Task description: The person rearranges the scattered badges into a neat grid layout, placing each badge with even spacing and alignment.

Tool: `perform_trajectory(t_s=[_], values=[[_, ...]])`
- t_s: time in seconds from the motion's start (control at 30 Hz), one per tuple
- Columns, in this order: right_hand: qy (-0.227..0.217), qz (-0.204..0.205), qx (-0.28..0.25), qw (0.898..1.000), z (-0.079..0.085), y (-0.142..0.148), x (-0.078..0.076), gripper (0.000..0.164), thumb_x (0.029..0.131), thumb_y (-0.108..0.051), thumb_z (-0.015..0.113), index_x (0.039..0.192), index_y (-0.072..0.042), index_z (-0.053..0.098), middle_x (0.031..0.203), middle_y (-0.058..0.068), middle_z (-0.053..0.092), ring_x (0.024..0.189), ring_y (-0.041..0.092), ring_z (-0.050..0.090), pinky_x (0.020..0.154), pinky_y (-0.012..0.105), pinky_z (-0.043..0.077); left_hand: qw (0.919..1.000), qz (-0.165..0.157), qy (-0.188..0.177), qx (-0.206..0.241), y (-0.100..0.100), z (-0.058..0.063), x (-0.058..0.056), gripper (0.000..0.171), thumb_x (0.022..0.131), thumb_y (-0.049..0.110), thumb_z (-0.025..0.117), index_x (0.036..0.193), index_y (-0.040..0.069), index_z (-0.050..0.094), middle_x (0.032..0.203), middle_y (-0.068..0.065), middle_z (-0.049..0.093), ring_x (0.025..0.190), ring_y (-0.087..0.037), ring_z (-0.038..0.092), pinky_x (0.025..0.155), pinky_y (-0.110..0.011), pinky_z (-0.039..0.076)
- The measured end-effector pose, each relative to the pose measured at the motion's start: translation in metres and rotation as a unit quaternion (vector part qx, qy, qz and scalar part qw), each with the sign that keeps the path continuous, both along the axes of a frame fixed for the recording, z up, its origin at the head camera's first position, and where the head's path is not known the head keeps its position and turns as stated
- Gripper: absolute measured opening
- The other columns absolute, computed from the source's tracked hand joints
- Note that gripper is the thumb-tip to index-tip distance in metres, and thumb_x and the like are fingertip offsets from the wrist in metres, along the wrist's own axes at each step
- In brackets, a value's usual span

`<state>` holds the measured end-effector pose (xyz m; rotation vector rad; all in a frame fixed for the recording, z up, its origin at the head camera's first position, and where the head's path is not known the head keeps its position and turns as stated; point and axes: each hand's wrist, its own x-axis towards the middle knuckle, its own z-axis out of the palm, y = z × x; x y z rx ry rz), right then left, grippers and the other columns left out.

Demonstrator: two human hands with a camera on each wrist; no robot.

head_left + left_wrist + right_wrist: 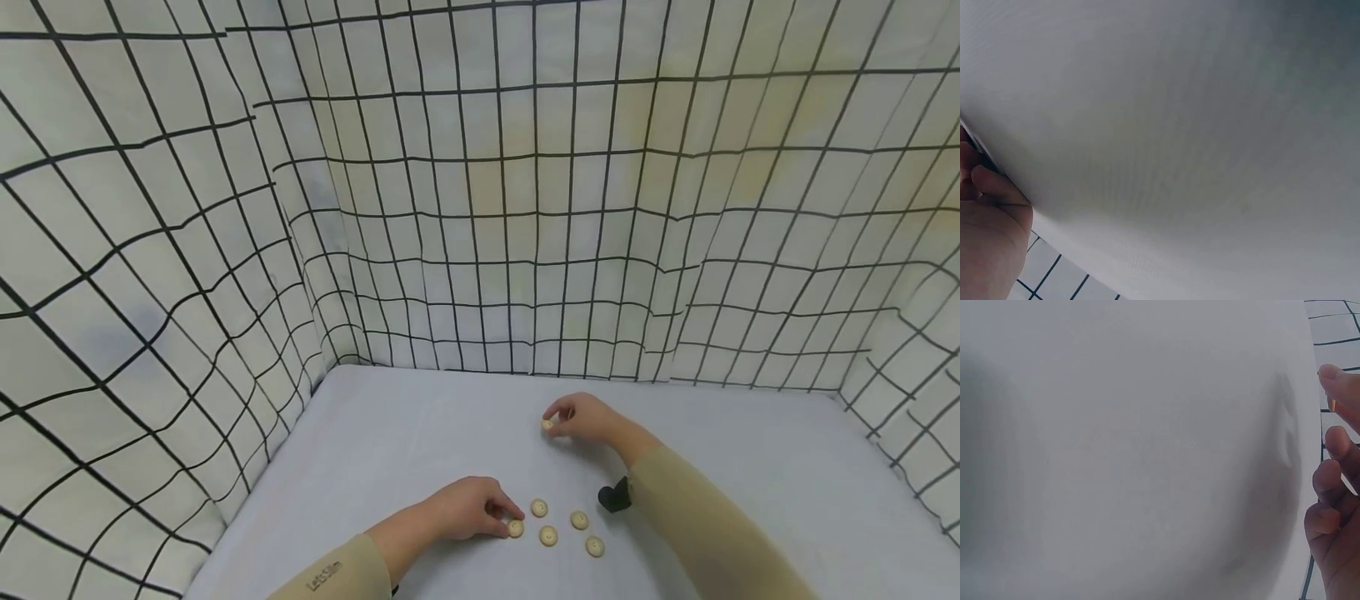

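Note:
Pale cream buttons, round with small holes, lie on the white table. Between the left hand's (471, 510) thumb and forefinger is a button (515, 528), pinched at the tabletop. Farther back, the right hand (587, 418) pinches another button (547, 425) by its edge, above the cloth. Loose buttons lie right of the left hand: one (539, 507) behind, one (548, 536) in front, and two to the right (579, 520). The left hand (991, 219) shows at the left edge of its wrist view, its button hidden; the right hand (1338, 481) shows at the right edge of its own.
A white cloth (420, 417) covers the table. White walls with a black grid (495, 208) rise at the back and both sides. A black wrist device (615, 496) sits at the right sleeve's cuff, low over the cloth.

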<state>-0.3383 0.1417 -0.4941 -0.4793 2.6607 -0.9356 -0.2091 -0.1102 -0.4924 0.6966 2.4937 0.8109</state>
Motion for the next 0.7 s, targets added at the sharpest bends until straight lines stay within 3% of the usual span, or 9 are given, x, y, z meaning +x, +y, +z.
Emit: perform_trajectory(t_s=[0.37,0.7], values=[[0.014,-0.008,0.027,1.000,-0.002,-0.013,-0.006,0.023,0.083,-0.026,0.080,0.105,-0.021,0.075,0.085,-0.001,0.060,0.079,0.017,0.053,0.071,0.033,0.043,1.0000,-0.003,-0.008,-0.003,0.001,0.001,-0.001,0.023,0.083,0.018,0.080,0.104,0.028,0.079,0.078,0.012,0.056,0.073,-0.002,0.049,0.069,-0.022,0.043],[0.000,-0.027,0.026,0.999,-0.005,-0.017,-0.011,0.026,0.083,-0.025,0.080,0.109,-0.021,0.075,0.087,0.001,0.059,0.079,0.018,0.053,0.069,0.033,0.042,0.9999,-0.006,0.001,-0.009,0.000,0.003,0.000,0.024,0.082,0.019,0.081,0.104,0.027,0.079,0.079,0.012,0.055,0.073,-0.002,0.049,0.069,-0.022,0.043]])
